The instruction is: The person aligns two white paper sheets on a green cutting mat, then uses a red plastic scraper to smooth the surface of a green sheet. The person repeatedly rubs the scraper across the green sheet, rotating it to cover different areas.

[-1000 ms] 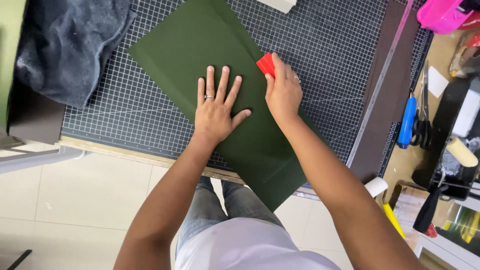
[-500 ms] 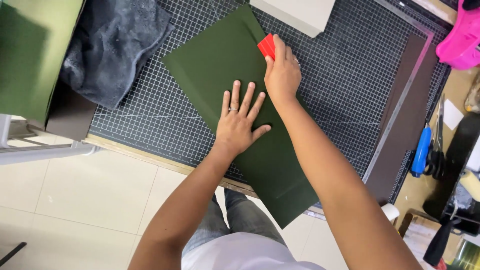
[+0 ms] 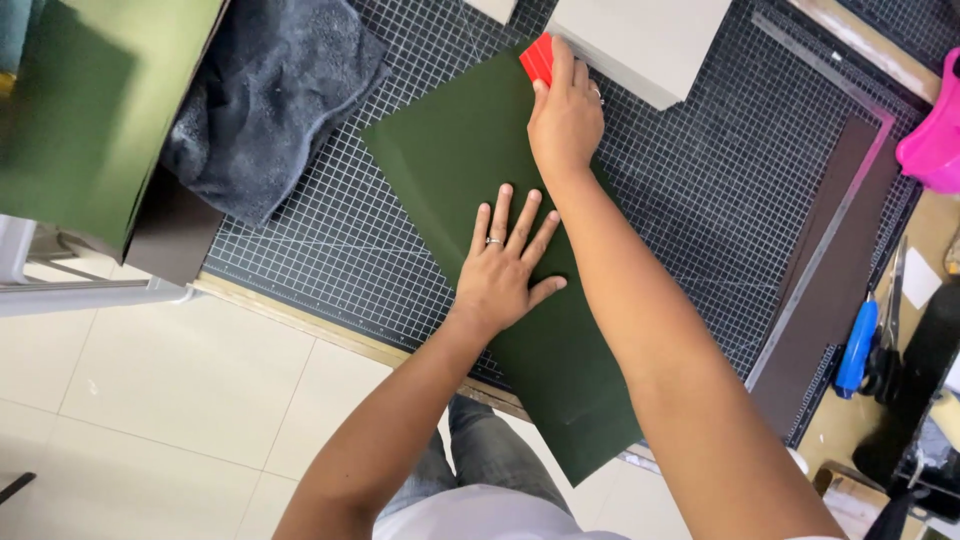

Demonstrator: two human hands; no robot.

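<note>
A dark green sheet [image 3: 450,160] lies slanted across a black gridded cutting mat [image 3: 700,190], its near end hanging over the table edge. My left hand [image 3: 505,265] presses flat on the middle of the sheet, fingers spread, a ring on one finger. Farther up, my right hand [image 3: 565,115] grips a small red scraper [image 3: 538,58] and holds it against the sheet's far corner.
A dark grey towel [image 3: 270,100] lies bunched at the mat's left. A green panel [image 3: 90,110] stands at far left. A grey board [image 3: 640,40] sits beyond the sheet. A long metal ruler [image 3: 835,240], blue-handled tool [image 3: 858,345] and pink object [image 3: 935,145] lie right.
My right hand has slid the red scraper up the sheet to its far corner. My left hand stays flat on the sheet. The view has shifted right and down.
</note>
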